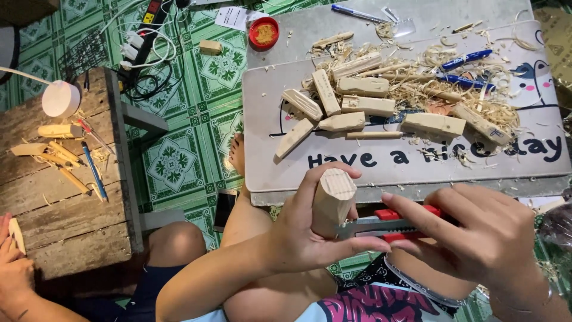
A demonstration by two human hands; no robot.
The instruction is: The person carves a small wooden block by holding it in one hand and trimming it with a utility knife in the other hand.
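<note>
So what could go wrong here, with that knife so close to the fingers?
1. The left hand grips the wood block with its fingers lying under the knife that the right hand holds; a slip could cut them.
2. The work is done over bare legs, so a dropped knife or block could land on them.
3. Shavings and carved pieces crowd the board; some could slide off.

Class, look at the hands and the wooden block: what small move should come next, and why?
Probably a short push of the utility knife along the wooden block: the left hand grips the block upright, and the right hand presses the knife against its lower side.
</note>
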